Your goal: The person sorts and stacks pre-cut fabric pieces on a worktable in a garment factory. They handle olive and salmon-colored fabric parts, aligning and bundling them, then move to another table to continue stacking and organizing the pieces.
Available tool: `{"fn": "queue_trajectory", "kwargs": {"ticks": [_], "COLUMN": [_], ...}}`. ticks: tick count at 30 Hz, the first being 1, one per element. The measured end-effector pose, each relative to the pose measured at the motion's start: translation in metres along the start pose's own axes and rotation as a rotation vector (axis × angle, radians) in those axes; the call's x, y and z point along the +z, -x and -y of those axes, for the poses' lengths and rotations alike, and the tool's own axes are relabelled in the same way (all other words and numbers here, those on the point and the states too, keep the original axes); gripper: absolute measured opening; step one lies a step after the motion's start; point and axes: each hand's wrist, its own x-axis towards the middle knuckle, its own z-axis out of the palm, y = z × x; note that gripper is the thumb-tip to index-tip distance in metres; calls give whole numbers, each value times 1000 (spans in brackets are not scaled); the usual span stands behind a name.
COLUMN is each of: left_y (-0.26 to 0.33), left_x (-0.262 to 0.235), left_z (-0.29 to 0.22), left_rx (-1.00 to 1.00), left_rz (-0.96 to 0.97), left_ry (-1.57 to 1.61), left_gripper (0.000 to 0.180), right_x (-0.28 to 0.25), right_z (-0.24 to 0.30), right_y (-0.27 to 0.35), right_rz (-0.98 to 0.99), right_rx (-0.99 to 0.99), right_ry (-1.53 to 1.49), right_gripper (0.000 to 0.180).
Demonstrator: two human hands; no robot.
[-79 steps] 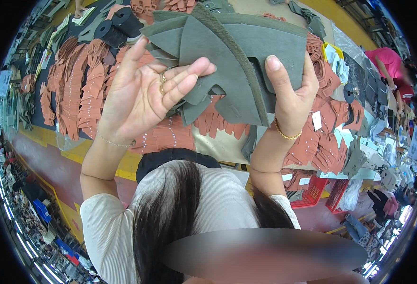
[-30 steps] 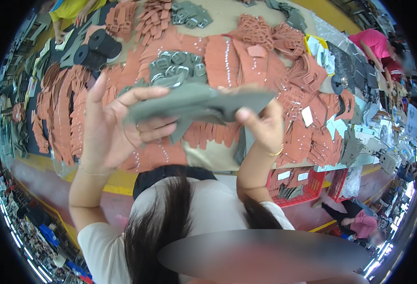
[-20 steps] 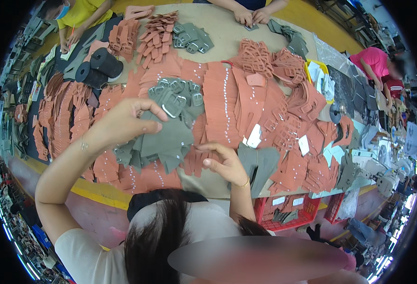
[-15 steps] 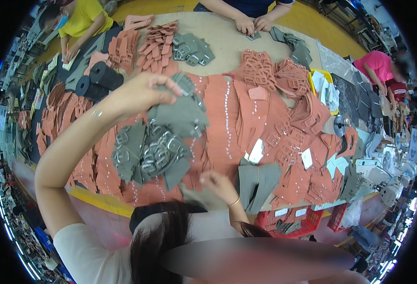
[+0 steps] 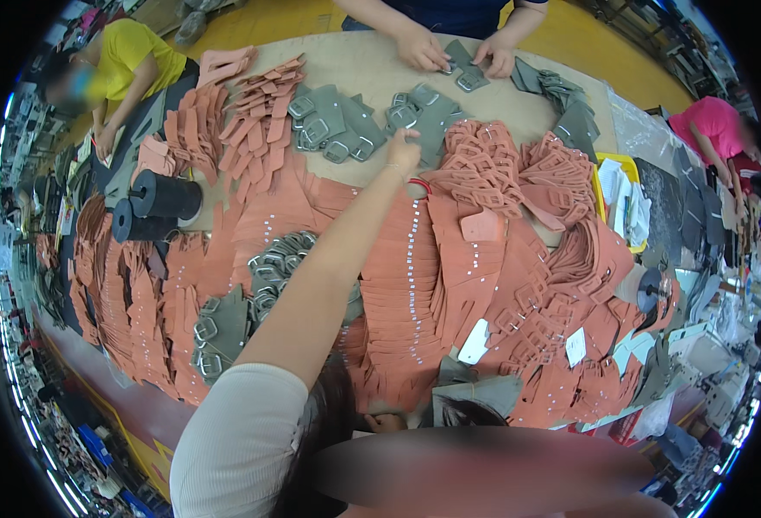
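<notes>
My left arm reaches far across the table. At its end my left hand (image 5: 404,150) is closed on the near edge of a fanned bunch of grey-green straps with silver buckles (image 5: 430,116). Left of it lies another bunch of buckled grey-green straps (image 5: 336,125). Under my forearm sits a pile of grey-green straps with silver buckles (image 5: 223,324), partly covered by the arm. My right hand (image 5: 386,422) shows only a sliver low at the table's near edge, its fingers hidden. Close to it lie flat grey-green pieces (image 5: 475,397).
Rows of overlapping orange-brown pieces (image 5: 398,319) cover much of the table. Orange straps with covered buckles (image 5: 484,164) are heaped to the right, near a yellow tray (image 5: 600,186). Black thread spools (image 5: 165,197) stand left. Opposite, a co-worker's hands (image 5: 419,47) handle a grey-green piece.
My left hand has carried the bunch of buckled grey-green straps away from me and to the right. My right hand has drawn back toward me. The view has shifted slightly.
</notes>
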Motion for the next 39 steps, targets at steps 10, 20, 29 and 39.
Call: {"fn": "queue_trajectory", "kwargs": {"ticks": [10, 20, 29, 39], "left_y": [-14, 103, 332, 446], "left_x": [-33, -159, -441, -423], "left_z": [-14, -109, -147, -13], "left_rx": [40, 282, 102, 123], "left_rz": [271, 884, 35, -340], "left_ry": [-628, -1021, -715, -936], "left_gripper": [43, 60, 54, 81], "right_x": [5, 30, -13, -7], "right_z": [-1, -31, 17, 9], "right_y": [-8, -20, 3, -9], "right_rz": [-40, -111, 208, 253], "right_rx": [8, -136, 114, 193], "right_ry": [-30, -11, -458, -410], "right_gripper": [46, 50, 48, 45]}}
